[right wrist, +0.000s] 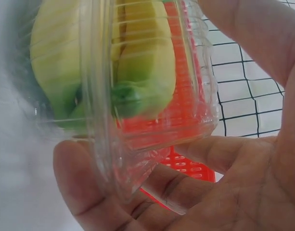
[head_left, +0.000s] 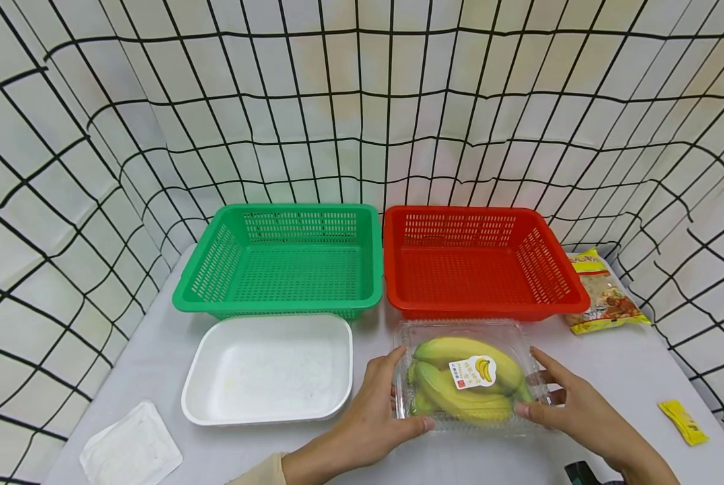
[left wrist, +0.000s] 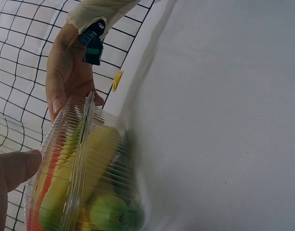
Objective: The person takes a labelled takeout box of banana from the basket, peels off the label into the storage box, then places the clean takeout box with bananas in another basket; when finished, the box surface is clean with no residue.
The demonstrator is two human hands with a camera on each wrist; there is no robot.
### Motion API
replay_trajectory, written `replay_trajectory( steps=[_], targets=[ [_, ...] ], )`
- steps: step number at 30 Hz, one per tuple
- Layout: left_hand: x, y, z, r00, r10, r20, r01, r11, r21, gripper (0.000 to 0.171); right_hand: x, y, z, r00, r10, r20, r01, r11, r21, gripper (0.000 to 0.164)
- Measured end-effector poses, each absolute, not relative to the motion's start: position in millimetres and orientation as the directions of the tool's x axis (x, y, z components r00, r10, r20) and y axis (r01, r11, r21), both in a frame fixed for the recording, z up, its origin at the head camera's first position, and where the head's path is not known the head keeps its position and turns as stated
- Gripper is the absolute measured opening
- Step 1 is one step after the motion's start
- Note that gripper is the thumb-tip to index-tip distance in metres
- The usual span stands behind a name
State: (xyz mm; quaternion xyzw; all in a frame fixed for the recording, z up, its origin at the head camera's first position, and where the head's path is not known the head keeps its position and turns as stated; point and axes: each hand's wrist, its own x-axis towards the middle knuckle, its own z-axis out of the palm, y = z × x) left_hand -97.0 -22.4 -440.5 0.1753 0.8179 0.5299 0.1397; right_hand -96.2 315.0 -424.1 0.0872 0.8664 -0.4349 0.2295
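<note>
A clear plastic clamshell box [head_left: 495, 330] lies on the white tabletop, with green-yellow bananas [head_left: 446, 397] inside and a white label [head_left: 472, 372] on its lid. My left hand [head_left: 376, 411] holds the box's left side, thumb by the front corner. On the opposite side, my right hand [head_left: 574, 407] grips the box, thumb at the front right. In the right wrist view, curled fingers [right wrist: 80, 178] touch the rim flange. The left wrist view shows the left thumb [left wrist: 17, 168] beside the ribbed wall; the other left fingers are hidden there.
Behind the box stands a red basket [head_left: 489, 308], with a green basket [head_left: 277, 304] to its left. A white tray [head_left: 271, 367] and a white square packet [head_left: 131, 448] lie left. A food bag [head_left: 607, 296] and small yellow packet [head_left: 683, 422] lie right. Black netting [head_left: 362, 94] surrounds the table.
</note>
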Motion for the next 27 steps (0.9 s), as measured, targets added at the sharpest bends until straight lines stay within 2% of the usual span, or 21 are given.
replay_trajectory(
  steps=[17,27],
  targets=[
    [-96.0,-23.0,-441.1,-0.899,0.436,-0.033,0.151,0.381,0.912,0.103,-95.7,312.5,-423.7,-0.888,-0.045,-0.458,0.340,0.607,-0.718,0.107],
    [-95.0,-25.1,-443.0,-0.903,0.425,-0.058,0.104,0.348,0.932,0.103,-95.3,313.3,-424.4,-0.890,-0.061,-0.451,0.323,0.612,-0.722,0.111]
  ],
)
